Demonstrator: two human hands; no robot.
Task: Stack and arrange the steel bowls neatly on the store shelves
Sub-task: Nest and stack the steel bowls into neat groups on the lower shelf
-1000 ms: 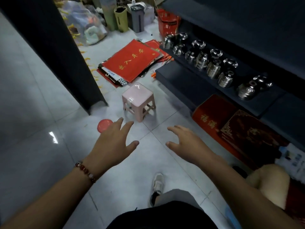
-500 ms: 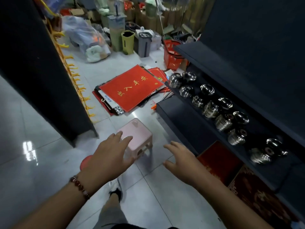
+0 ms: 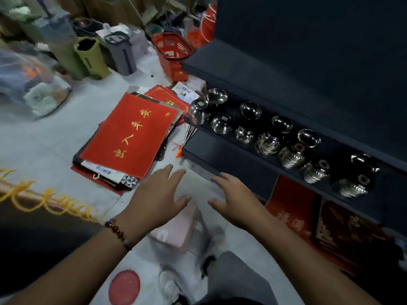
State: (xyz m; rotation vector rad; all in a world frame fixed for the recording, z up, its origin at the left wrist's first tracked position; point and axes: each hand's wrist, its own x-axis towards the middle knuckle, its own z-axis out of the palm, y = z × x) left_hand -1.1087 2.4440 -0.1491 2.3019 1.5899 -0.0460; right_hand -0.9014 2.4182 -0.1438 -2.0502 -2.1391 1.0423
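The steel bowls [image 3: 267, 143] sit upside down on the low dark shelf [image 3: 222, 150], some already in short stacks, others single and loosely spaced, so the tidying looks only partly done. Neither hand touches them: the left hand [image 3: 157, 195] and right hand [image 3: 236, 200] hover with fingers spread, holding nothing, above a pink stool [image 3: 176, 230] on the floor

I see the bowls [image 3: 267, 139] in rows on the shelf [image 3: 248, 142] at right. Left of it mats [image 3: 132, 137] lie on the floor [image 3: 55, 137], baskets [image 3: 174, 47] behind; a stool [image 3: 176, 230] sits below my hands.
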